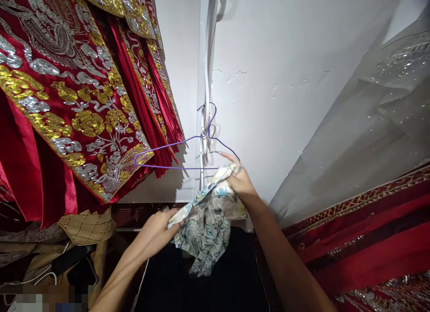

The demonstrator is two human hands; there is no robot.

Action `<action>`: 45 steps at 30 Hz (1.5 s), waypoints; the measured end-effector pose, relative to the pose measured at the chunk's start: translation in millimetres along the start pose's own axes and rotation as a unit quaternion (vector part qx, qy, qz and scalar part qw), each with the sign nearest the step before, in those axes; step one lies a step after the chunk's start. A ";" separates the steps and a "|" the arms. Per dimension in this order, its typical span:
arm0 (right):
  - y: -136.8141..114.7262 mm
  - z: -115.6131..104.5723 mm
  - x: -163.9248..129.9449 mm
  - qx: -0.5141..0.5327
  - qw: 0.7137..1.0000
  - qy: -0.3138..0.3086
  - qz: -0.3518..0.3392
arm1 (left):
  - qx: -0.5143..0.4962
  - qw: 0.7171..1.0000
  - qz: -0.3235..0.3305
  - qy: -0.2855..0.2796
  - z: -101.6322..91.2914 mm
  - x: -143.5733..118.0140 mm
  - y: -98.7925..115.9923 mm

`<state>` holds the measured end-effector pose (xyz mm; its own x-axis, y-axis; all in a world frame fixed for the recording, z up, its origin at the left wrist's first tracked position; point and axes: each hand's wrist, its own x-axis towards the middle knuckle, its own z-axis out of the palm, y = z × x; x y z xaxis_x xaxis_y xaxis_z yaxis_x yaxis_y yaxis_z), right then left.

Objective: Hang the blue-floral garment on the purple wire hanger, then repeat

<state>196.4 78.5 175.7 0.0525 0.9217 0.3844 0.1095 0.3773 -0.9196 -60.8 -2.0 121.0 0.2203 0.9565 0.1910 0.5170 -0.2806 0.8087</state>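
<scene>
White wall (268, 97) is showing bare between the red embroidered garment (80, 106) and sheer grey fabric (339, 141); I'm watching the left hand (164, 224) and right hand (241, 181) pinching the floral cloth (208, 218) by its edge, below the purple hanger (174, 167).

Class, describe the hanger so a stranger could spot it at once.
Find the white wall, then its pale vertical strip. There, mostly above the patterned cloth, is the hanger: thin purple outline, unlike the red embroidered garment on the left.
</scene>
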 end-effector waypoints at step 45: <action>-31.5 -135.2 -22.1 -0.075 0.994 0.020 0.072 | 0.191 0.938 0.132 0.258 -84.4 111.9 38.5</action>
<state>326.1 34.0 207.2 0.1175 0.9595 0.2559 0.2438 0.2220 -0.9441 -86.0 101.0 220.4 0.0037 0.7332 0.6801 0.7806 -0.4271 0.4563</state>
